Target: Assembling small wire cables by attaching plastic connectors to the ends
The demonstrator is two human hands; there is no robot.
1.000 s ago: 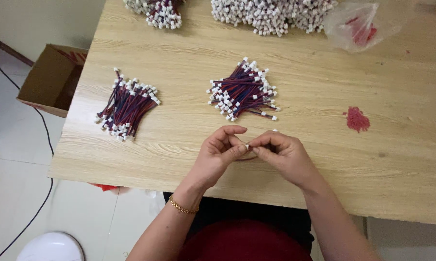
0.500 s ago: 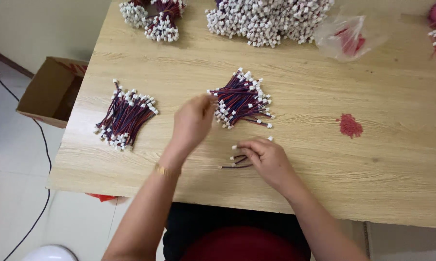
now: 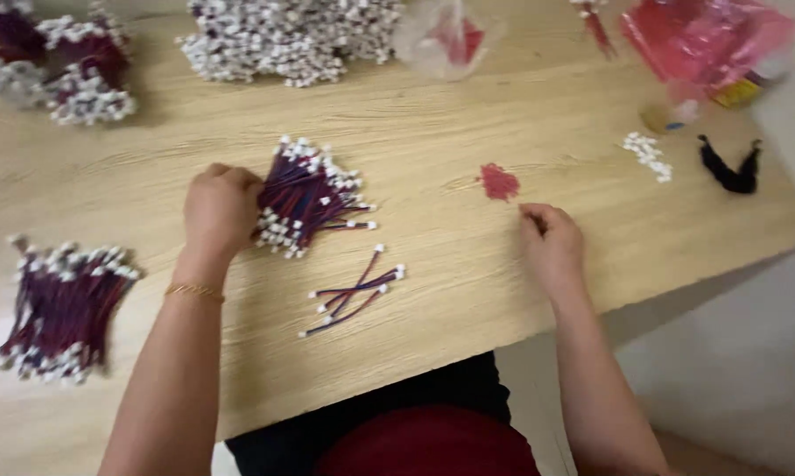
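Note:
My left hand [image 3: 219, 208] grips the left side of a fanned bundle of red and blue wires with white connectors [image 3: 308, 196] on the wooden table [image 3: 468, 132]. A few loose wires [image 3: 355, 291] of the same kind lie below that bundle, touched by neither hand. My right hand [image 3: 552, 245] rests on the table to the right, fingers curled, just below a small red blot [image 3: 500, 182]. Whether it pinches anything is not visible.
Another wire bundle [image 3: 63, 308] lies at the left edge. Heaps of white connectors [image 3: 292, 40] and more bundles [image 3: 58, 75] sit at the back. A clear bag [image 3: 446, 35], red plastic bag [image 3: 706, 40], small white connector pile [image 3: 649, 154] and black piece [image 3: 731, 169] are right.
My left hand has reached onto the fanned bundle. My right hand left the loose wires and moved right toward the red blot. The view swung to the right.

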